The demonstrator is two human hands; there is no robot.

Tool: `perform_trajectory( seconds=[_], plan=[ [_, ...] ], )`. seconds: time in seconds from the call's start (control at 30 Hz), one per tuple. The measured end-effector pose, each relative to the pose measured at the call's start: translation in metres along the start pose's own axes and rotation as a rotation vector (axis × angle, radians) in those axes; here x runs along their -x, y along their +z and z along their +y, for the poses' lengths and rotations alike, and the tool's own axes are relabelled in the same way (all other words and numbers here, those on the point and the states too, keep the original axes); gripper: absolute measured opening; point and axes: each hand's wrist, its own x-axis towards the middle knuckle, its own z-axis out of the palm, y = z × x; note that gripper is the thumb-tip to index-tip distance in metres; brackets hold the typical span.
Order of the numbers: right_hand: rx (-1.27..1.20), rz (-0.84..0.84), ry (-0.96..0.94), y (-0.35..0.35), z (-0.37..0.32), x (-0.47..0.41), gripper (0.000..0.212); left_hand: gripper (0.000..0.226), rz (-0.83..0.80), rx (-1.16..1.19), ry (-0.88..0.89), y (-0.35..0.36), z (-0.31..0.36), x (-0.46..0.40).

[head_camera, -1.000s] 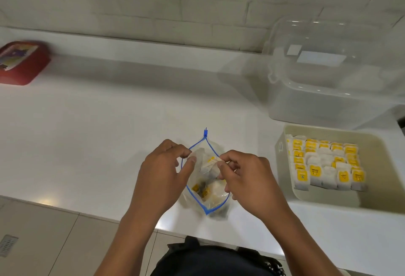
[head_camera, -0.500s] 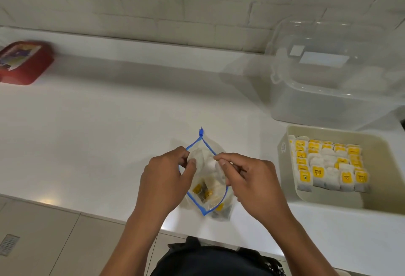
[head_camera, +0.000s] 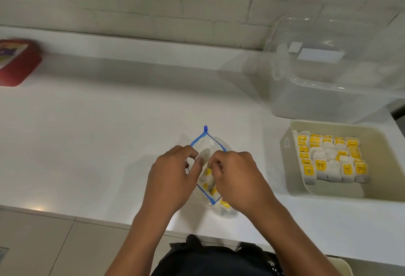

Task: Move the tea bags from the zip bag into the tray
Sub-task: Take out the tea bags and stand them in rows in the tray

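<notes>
Both hands over the zip bag (head_camera: pixel 215 144), which lies on the white table (head_camera: pixel 109 144) w/ blue mouth spread. Left hand (head_camera: pixel 173 179) pinches the near-left rim; right hand (head_camera: pixel 237 179) has its grip curled on a tea bag (head_camera: pixel 203 155) at the opening. More tea bags inside; tray (head_camera: pixel 372 192) to the right, partly filled. Risk: strings snag, dragging extras out, or the flimsy bag slides twd the edge. White brick wall (head_camera: pixel 153 1) behind, clear bin (head_camera: pixel 328 78), red box (head_camera: pixel 17 63) far left.
</notes>
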Motion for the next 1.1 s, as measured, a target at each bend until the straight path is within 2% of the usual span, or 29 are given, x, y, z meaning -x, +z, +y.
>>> perform_trajectory(
  seconds=[0.13, 0.23, 0.3, 0.43, 0.6, 0.73, 0.87, 1.0, 1.1],
  plan=[
    [-0.391, 0.084, 0.137, -0.007, 0.007, 0.006, 0.021, 0.018, -0.007, 0.072, -0.094, -0.006, -0.004, 0.000],
    [-0.664, 0.052, 0.156, -0.016, 0.006, 0.013, 0.020, 0.020, 0.012, 0.122, -0.092, -0.010, -0.004, 0.001],
    [-0.800, 0.052, 0.118, -0.021, 0.006, 0.015, 0.021, 0.017, 0.026, 0.185, -0.061, -0.014, -0.001, 0.002],
    [-1.002, 0.078, -0.006, -0.029, 0.003, 0.018, 0.019, 0.032, 0.025, 0.286, 0.044, -0.023, 0.007, 0.002],
    [-1.313, 0.026, -0.055, -0.033, 0.005, 0.018, 0.024, 0.031, 0.004, 0.221, 0.240, -0.031, 0.014, 0.005],
    [-1.453, 0.028, -0.070, -0.034, 0.007, 0.022, 0.027, 0.035, 0.038, 0.278, 0.257, -0.031, 0.018, 0.011],
    [-1.519, 0.020, -0.100, -0.040, 0.015, 0.028, 0.026, 0.016, 0.053, 0.325, 0.283, -0.035, 0.038, 0.022],
    [-1.554, 0.032, -0.115, -0.048, 0.028, 0.032, 0.024, 0.033, 0.016, 0.210, 0.365, -0.032, 0.061, 0.027],
    [-1.565, 0.049, -0.152, -0.057, 0.043, 0.036, 0.025, 0.026, 0.060, 0.170, 0.398, -0.023, 0.079, 0.023]
  ],
)
